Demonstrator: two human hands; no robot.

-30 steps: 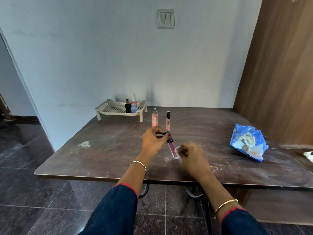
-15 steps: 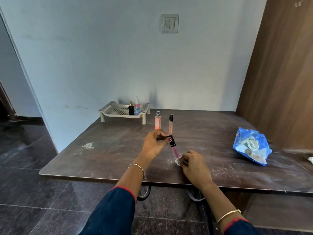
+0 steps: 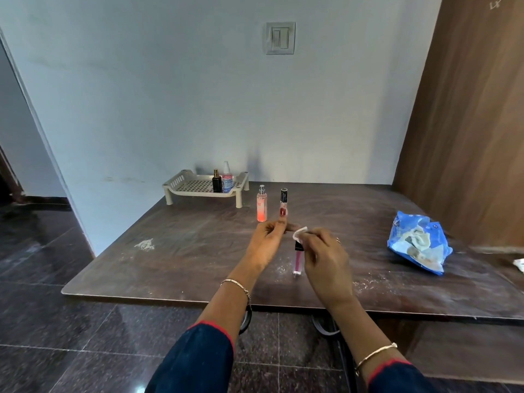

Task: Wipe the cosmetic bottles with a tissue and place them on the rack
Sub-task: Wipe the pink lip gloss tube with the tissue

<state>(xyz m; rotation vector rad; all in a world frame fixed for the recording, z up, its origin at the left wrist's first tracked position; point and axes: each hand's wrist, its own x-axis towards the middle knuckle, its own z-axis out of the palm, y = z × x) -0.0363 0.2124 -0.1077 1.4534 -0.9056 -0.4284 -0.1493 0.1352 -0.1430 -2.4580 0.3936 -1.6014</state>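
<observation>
A pink lip-gloss tube (image 3: 297, 260) with a black cap stands upright near the front middle of the dark table (image 3: 184, 256). My right hand (image 3: 326, 259) pinches a small white tissue (image 3: 300, 232) just above the cap; whether it also grips the tube I cannot tell. My left hand (image 3: 266, 239) hovers left of the tissue, off the tube, its fingers loosely raised and holding nothing. Behind the hands stand a peach spray bottle (image 3: 261, 205) and a black-capped tube (image 3: 283, 195). At the back left, the cream rack (image 3: 187, 185) holds a black bottle (image 3: 217, 182) and a clear pump bottle (image 3: 227, 178).
A blue tissue packet (image 3: 419, 245) lies at the right of the table near a wooden panel (image 3: 467, 123). White powder marks (image 3: 145, 244) show on the left of the tabletop. A small white scrap (image 3: 519, 263) lies at the right edge. The wall stands right behind the rack.
My left hand let go of the pink tube's cap and lifted off it. The tube went from tilted to upright, and my right hand moved the tissue from its lower end up to the cap.
</observation>
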